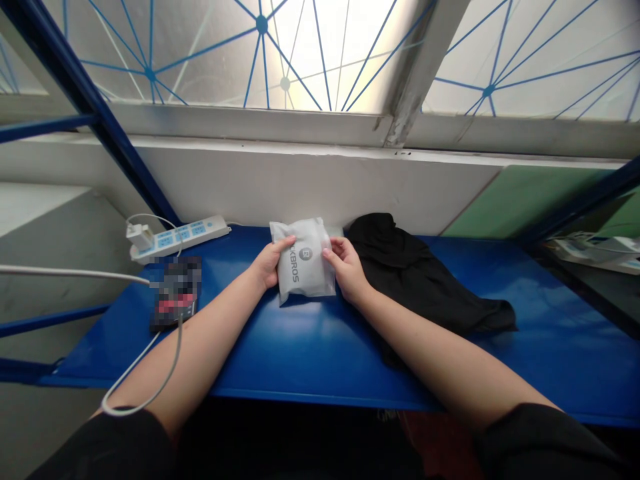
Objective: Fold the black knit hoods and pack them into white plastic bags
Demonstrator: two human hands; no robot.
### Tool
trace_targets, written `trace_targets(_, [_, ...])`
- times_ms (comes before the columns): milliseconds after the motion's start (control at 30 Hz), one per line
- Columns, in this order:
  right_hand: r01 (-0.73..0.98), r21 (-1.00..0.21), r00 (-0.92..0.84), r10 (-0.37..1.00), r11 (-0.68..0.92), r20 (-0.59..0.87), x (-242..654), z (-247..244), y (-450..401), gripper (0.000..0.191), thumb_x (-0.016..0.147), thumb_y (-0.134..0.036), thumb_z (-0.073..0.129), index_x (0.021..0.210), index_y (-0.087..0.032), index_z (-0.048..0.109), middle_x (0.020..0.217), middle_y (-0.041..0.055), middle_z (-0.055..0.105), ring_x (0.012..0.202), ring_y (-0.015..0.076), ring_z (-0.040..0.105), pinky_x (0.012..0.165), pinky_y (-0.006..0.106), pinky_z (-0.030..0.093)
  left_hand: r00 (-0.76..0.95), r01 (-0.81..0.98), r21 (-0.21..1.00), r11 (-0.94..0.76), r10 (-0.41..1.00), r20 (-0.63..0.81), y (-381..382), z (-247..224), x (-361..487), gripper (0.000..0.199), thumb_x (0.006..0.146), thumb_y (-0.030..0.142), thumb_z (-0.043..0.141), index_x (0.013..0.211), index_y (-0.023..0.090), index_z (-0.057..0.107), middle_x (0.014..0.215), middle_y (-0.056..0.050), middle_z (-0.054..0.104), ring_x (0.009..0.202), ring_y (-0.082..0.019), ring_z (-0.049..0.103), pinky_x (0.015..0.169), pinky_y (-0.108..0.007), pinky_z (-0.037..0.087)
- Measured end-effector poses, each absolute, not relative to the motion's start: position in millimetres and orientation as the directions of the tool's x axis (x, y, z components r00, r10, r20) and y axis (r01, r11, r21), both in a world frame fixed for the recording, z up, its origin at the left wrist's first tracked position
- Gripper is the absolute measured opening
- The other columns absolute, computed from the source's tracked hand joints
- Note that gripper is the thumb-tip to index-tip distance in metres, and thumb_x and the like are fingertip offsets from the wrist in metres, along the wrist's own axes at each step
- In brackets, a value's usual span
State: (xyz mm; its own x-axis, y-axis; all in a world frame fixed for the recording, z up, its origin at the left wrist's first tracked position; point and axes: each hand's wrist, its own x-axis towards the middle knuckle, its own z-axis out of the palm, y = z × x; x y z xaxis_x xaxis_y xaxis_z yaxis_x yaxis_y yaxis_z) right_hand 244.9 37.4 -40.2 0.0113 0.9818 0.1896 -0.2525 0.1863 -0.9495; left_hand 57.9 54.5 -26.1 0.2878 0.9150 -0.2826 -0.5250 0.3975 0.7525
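A soft grey-white plastic pouch [304, 260] printed with "KBROS" lies on the blue metal table [310, 353]. My left hand [270, 261] grips its left side, fingers spread over the face. My right hand [346, 267] holds its right edge between fingers and thumb. A crumpled black cloth [420, 273] lies just right of my right hand, not touching it. The pouch's contents are hidden.
Left of my left arm lie a white power strip [180, 239] with a plugged-in charger [140, 235] and a blurred flat device [176, 293]. A white cable [150, 353] loops near the table's front edge. A wall and window stand behind.
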Motion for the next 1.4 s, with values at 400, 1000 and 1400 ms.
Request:
trace_targets(400, [-0.056,-0.994,-0.043,0.994,0.098,0.100,250,-46,40,0.044,0.069,-0.055,0.081,0.068,-0.019,0.056,0.061,-0.0004,0.060,0.055,0.0137,0.051,0.052,0.026,0.039,0.263,-0.445,0.829,0.340,0.934,-0.242,50,-22,63,0.035,0.078,0.037,0.079,0.100,0.012,0.070,0.089,-0.013,0.077,0.074,-0.025,0.074,0.073,-0.039,0.062])
trace_targets(1000, [0.004,-1.000,-0.173,0.985,-0.010,-0.010,249,-40,36,0.031,0.071,-0.044,0.073,0.072,-0.021,0.053,0.059,-0.0010,0.062,0.049,0.0136,0.052,0.046,0.024,0.038,-0.066,0.461,0.815,-0.351,0.903,0.425,61,-23,41,0.029,0.087,0.036,0.064,0.110,0.018,0.066,0.097,-0.009,0.075,0.094,-0.023,0.070,0.088,-0.036,0.054])
trace_targets(1400, [0.067,-0.998,-0.353,0.935,0.020,-0.005,248,-47,39,0.025,0.072,-0.039,0.069,0.079,-0.023,0.052,0.059,-0.0057,0.054,0.047,0.0099,0.040,0.046,0.023,0.028,0.270,0.530,0.745,-0.404,0.914,0.303,55,-37,58,0.018,0.091,0.027,0.054,0.094,0.016,0.069,0.082,-0.003,0.071,0.072,-0.017,0.062,0.066,-0.028,0.045])
